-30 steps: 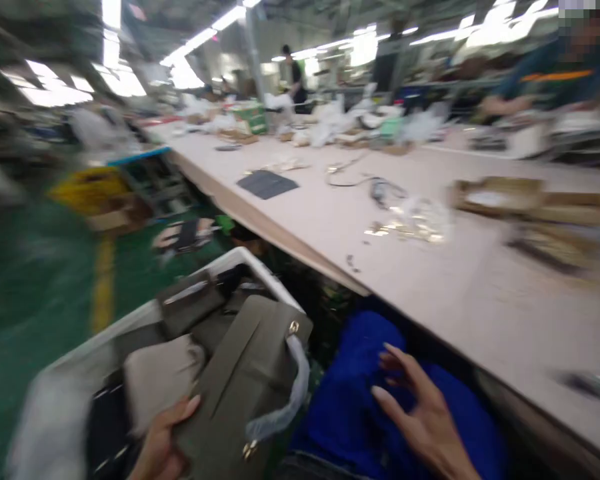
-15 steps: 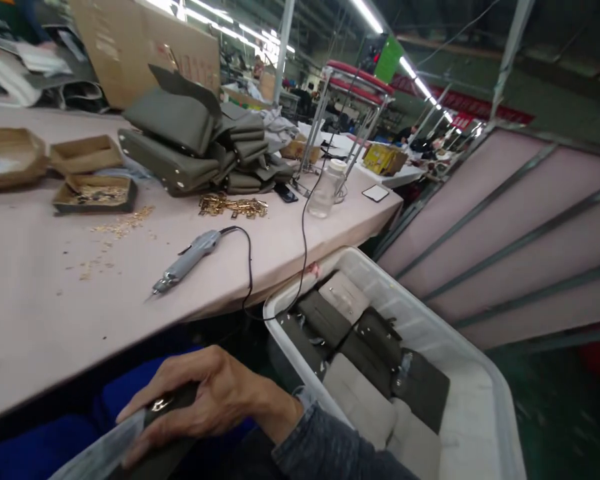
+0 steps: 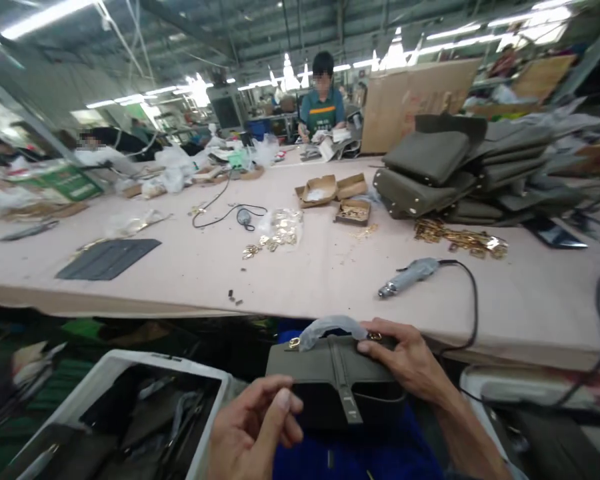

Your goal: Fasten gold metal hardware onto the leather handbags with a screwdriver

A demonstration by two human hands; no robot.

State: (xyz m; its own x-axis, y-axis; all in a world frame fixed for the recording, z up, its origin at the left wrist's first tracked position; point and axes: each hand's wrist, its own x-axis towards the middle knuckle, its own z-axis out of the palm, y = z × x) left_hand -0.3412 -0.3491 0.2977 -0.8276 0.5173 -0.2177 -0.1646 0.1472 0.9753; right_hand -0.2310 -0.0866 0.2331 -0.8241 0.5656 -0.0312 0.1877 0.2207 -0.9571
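A grey-green handbag is upright in front of me below the table edge. Its curved handle is wrapped in clear plastic, with gold rings at both ends. A strap with small metal fittings hangs down its front over a dark gap. My right hand grips the bag's top right corner, thumb in front, by the handle's end. Beside the bag's lower left is my left hand, fingers loosely curled and apart, with nothing visible in them.
On the table are an electric screwdriver, gold hardware, stacked bag pieces, small cardboard trays and a dark panel. Bins of bags stand at left and right. A person is across the table.
My view has swung left from the right-hand bin to face the table. The bag in my right hand now shows upright before me, and my left hand has come into view.
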